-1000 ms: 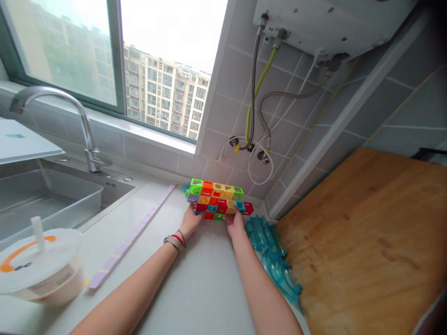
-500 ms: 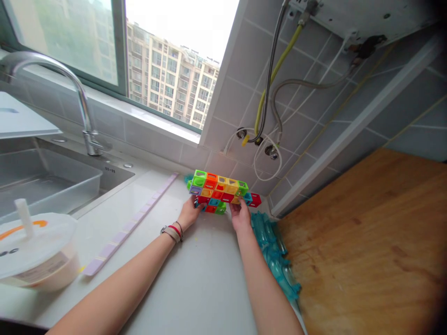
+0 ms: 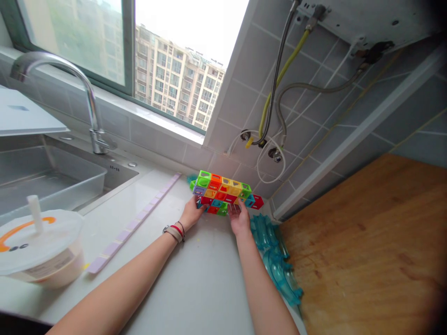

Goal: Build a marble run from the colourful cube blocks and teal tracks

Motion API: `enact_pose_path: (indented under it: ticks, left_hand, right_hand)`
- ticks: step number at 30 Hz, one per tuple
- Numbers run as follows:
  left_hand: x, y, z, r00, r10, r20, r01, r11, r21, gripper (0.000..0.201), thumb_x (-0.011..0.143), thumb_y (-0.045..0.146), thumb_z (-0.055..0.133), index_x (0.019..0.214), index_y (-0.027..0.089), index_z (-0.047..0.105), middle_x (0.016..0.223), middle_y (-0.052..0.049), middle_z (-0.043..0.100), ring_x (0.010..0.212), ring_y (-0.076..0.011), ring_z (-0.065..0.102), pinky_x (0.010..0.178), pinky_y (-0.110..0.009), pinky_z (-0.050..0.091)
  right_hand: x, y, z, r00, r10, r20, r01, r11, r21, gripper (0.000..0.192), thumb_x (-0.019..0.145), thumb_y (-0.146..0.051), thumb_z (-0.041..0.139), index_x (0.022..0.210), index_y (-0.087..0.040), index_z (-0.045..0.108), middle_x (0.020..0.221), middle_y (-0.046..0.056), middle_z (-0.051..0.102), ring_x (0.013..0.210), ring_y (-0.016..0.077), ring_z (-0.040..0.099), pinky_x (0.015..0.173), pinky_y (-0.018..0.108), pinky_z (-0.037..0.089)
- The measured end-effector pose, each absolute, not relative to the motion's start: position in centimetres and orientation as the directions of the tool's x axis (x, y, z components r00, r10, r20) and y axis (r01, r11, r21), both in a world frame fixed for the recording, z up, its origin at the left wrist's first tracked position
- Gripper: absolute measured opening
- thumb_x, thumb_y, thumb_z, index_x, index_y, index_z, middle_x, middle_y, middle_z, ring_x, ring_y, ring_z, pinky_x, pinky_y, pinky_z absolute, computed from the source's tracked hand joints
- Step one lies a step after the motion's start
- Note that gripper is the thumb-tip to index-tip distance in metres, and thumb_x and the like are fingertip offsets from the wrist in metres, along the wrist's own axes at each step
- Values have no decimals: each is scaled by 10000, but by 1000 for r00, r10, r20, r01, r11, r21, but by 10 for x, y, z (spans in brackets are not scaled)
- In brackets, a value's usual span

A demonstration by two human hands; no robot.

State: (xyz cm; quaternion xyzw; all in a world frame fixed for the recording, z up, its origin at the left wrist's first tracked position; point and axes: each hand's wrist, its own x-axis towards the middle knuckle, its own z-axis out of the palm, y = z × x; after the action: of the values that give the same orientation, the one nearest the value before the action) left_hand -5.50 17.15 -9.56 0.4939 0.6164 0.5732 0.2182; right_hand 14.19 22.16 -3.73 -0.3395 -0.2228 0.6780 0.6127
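Both hands on the block stack, a multicolour build of hollow plastic cubes sitting at the far side of the counter, close to the tiled wall. Left hand grips the stack's left near end, fingers curled against the lower row. Right hand is on the right near end, fingers touching the lower cubes; can't tell how tight the grip is. Left wrist carries a watch and red band. Just right of the right hand: pile of clear blue curved pieces, lying along the edge of the wooden board. Left side: pale purple strip on the counter, lidded white tub near left, sink and tap far left.
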Motion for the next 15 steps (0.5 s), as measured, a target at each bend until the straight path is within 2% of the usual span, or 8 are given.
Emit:
enact_pose_path:
  ticks: [4, 7, 11, 15]
  left_hand:
    - [-60, 166, -90, -388, 864, 321, 435, -136, 890, 595, 747, 200, 727, 1314, 182, 546, 1249, -158, 698, 1186, -305, 670, 990, -414, 557]
    - [-73, 159, -84, -351, 863, 363, 524, -140, 840, 646, 668, 149, 742, 1293, 184, 585, 1269, -146, 673, 1227, -320, 631, 1060, -421, 514]
    - [-97, 156, -78, -322, 857, 402, 640, -116, 760, 573, 638, 93, 696, 1201, 201, 669, 1245, -127, 661, 1214, -321, 616, 1114, -415, 467]
    - [-111, 170, -75, -393, 820, 416, 714, -13, 700, 509, 760, 151, 636, 1268, 180, 641, 1273, -170, 617, 1215, -347, 593, 1121, -480, 435]
  right_hand:
    - [143, 217, -44, -49, 983, -176, -649, -165, -742, 222, 759, -260, 767, 958, -232, 671, 896, -13, 751, 845, 149, 715, 781, 282, 611]
    - [145, 209, -54, 5, 988, -152, -585, -120, -802, 372, 709, -268, 801, 1055, -242, 669, 987, -21, 754, 900, 143, 708, 747, 239, 580]
    - [144, 191, -72, 163, 986, -40, -346, 19, -938, 605, 632, -282, 851, 1196, -199, 645, 1062, 23, 743, 940, 163, 690, 764, 237, 544]
    - [139, 174, -84, 156, 975, 160, -87, 175, -981, 545, 630, -280, 846, 1136, -158, 683, 1013, 60, 740, 899, 188, 667, 804, 275, 533]
